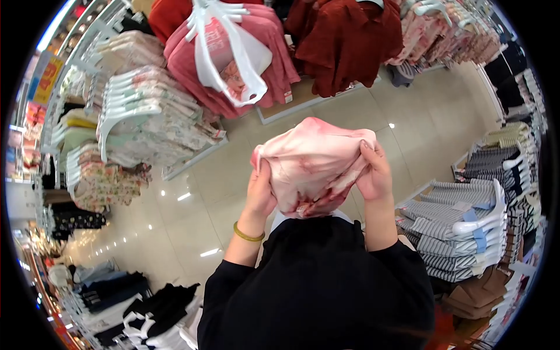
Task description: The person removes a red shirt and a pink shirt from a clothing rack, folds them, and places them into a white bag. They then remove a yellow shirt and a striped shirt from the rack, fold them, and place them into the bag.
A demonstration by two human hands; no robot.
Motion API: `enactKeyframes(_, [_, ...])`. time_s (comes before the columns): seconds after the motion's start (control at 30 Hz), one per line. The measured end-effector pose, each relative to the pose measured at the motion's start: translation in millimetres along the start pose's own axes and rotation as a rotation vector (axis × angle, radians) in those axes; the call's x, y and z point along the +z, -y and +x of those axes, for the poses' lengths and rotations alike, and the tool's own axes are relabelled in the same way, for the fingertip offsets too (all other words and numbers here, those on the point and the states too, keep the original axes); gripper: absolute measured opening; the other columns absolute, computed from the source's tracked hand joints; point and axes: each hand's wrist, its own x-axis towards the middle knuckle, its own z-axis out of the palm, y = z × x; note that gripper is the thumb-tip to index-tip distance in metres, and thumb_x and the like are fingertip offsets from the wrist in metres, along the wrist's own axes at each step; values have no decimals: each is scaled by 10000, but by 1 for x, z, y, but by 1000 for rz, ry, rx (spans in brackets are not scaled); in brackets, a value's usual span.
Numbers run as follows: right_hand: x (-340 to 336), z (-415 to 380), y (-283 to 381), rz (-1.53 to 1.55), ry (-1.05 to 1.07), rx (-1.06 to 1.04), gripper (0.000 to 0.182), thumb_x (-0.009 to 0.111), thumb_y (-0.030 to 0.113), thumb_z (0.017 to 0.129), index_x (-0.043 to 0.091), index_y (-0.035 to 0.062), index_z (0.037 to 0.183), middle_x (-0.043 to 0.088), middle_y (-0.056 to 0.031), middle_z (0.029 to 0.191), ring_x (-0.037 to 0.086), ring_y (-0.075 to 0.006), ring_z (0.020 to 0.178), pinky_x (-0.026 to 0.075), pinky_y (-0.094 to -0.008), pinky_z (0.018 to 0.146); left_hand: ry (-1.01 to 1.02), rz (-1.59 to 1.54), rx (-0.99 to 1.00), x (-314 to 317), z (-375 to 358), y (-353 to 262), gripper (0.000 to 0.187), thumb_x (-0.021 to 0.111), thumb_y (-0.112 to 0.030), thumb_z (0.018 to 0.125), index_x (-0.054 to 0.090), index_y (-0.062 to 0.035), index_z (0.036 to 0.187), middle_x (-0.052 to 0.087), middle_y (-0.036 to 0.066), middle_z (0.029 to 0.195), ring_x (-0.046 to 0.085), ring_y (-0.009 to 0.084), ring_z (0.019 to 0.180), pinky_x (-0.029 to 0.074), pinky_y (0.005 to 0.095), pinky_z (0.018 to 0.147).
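A pink and white tie-dye garment (315,160), loosely folded, is held up between my two hands in front of my body. My left hand (261,189) grips its left edge, thumb along the near side; a yellowish bangle circles that wrist. On the opposite edge, my right hand (374,169) pinches the cloth near its upper corner. The fingers behind the fabric are hidden. Darker reddish folds bunch at the garment's lower end, close to my black top (332,274).
A white plastic bag (213,46) hangs ahead over pink garments (268,52), beside dark red ones (347,46). Floral clothes (169,111) on hangers line the left. Striped shirts (446,204) hang at right. Glossy tiled floor (186,227) runs between the racks.
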Motion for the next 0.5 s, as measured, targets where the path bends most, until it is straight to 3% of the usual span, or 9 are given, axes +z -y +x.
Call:
enactKeyframes(0.03, [10, 5, 3, -36, -118, -20, 201, 570, 88, 932, 602, 6, 1113, 662, -93, 1039, 633, -169, 947, 503, -309, 846, 12, -19, 14, 6, 11, -7, 396, 397, -276, 1033, 410, -54, 1361, 476, 100, 1377, 485, 231, 1251, 409, 407, 1053])
enactKeyframes(0.13, [-6, 19, 5, -94, -162, -77, 165, 591, 95, 926, 614, 13, 1067, 663, -63, 942, 619, -135, 855, 492, -280, 768, 42, -14, -14, 3, 48, -16, 386, 405, -276, 1031, 423, -57, 1348, 481, 103, 1370, 482, 234, 1254, 404, 414, 1056])
enactKeyframes(0.27, [-12, 39, 15, -195, -234, -220, 231, 584, 118, 930, 594, 6, 1131, 645, -100, 1079, 603, -183, 1004, 469, -332, 903, 180, 118, -35, 4, 98, -22, 329, 439, -202, 1023, 451, -63, 1320, 531, 66, 1315, 528, 182, 1197, 444, 356, 1011])
enactKeyframes(0.3, [-12, 44, 18, -194, -252, -252, 231, 584, 118, 930, 594, 6, 1131, 645, -100, 1079, 603, -183, 1004, 469, -332, 903, 131, 171, -96, 1, 109, -23, 315, 486, -169, 1003, 471, -56, 1298, 551, 46, 1279, 543, 148, 1167, 452, 316, 985])
enactKeyframes(0.4, [-5, 57, 27, -258, -264, -341, 240, 607, 134, 923, 600, 14, 1131, 653, -82, 1058, 614, -173, 975, 474, -325, 889, 367, 380, -201, 6, 136, -34, 358, 544, -175, 975, 466, -44, 1299, 547, 46, 1267, 538, 140, 1164, 443, 304, 982])
enactKeyframes(0.43, [6, 61, 29, -310, -278, -381, 249, 629, 170, 917, 609, 16, 1112, 656, -64, 998, 609, -148, 924, 480, -306, 826, 438, 411, -206, 1, 145, -33, 414, 566, -222, 962, 453, -16, 1303, 553, 50, 1249, 544, 139, 1152, 442, 295, 974])
enactKeyframes(0.5, [15, 65, 28, -357, -314, -442, 264, 650, 207, 911, 619, 18, 1093, 659, -45, 938, 604, -122, 872, 486, -287, 763, 444, 345, -302, -2, 160, -36, 424, 553, -246, 968, 452, -2, 1299, 562, 55, 1237, 552, 147, 1142, 446, 297, 970])
